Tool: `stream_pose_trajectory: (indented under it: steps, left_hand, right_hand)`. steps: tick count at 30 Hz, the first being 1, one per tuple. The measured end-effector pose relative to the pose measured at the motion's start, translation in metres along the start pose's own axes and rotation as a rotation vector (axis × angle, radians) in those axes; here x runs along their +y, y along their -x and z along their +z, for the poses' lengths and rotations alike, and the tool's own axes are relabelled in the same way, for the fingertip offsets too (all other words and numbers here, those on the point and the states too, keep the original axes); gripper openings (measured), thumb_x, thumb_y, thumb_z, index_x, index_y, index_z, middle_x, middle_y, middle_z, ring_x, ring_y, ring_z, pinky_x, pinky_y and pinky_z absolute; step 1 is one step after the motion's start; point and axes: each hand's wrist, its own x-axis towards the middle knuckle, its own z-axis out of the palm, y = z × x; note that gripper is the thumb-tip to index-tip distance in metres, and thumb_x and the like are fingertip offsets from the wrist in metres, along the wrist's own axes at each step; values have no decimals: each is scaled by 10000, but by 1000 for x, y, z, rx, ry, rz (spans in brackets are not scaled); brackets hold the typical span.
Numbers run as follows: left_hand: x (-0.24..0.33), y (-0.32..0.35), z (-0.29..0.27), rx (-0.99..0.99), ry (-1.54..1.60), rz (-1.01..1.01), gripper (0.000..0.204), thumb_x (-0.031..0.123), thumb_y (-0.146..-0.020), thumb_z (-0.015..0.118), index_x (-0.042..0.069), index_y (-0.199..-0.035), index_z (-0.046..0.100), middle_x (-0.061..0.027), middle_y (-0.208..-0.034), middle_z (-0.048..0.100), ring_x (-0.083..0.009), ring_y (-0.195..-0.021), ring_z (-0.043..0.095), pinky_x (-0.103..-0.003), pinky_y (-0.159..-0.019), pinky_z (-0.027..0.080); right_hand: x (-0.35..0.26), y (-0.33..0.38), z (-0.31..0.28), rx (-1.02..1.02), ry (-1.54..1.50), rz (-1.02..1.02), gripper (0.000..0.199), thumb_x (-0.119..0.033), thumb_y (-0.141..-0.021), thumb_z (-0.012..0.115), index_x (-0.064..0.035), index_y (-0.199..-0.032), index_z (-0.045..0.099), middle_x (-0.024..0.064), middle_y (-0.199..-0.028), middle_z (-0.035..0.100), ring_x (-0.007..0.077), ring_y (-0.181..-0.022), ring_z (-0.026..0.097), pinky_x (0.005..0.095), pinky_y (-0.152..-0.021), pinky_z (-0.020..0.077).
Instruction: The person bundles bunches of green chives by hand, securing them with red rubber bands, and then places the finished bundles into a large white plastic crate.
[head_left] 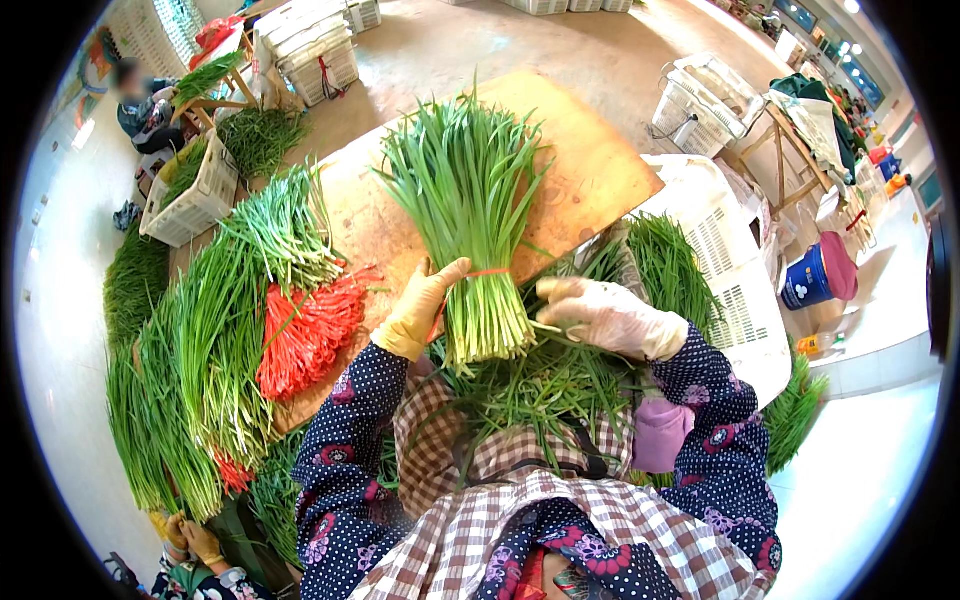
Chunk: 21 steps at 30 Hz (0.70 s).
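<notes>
A thick bunch of green garlic chives [465,190] is tied with a red band [490,272], leafy tops pointing away from me and pale cut ends toward me. My left hand [415,305], in a pale yellow glove, grips the bunch at its left side by the band, thumb on top. On the other side, my right hand [610,318], in a whitish glove, hovers close to the pale ends. Its fingers are apart, slightly blurred by motion, with a pale stalk just below them. Under the bunch lies a wooden board [590,170]; loose chive leaves [550,385] cover my lap.
Red bands [310,335] lie in a heap on the board's left, beside piled chives [215,330]. A white crate [740,290] stands to the right, with a blue bucket [808,278] beyond. Another person's gloved hands [195,540] show at lower left; someone sits far left.
</notes>
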Motion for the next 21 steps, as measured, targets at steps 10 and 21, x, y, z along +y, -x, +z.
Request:
stream_pose_trajectory:
  steps: [10,21]
  left_hand:
    - [7,-62,10,184,-173,214,604,64,-762,687,48,-1260,344,-108,-1101,563,-224,-928,592,-339,-782,517]
    - [23,-81,10,252,-296,333,635,61,-738,709,51,-1260,348,-108,-1115,554,-233,-937,579,-344,-794,505]
  right_hand:
    - [77,-61,13,362,-151,295,531,-91,-747,608,-128,-1261,479,148,-1112,573,289,-1046,538,364,-896,435]
    - [165,-182,30,578,-452,155,326,-37,-812,591,-80,-1135,587,58,-1000,630,146,-877,590,260,-775,493]
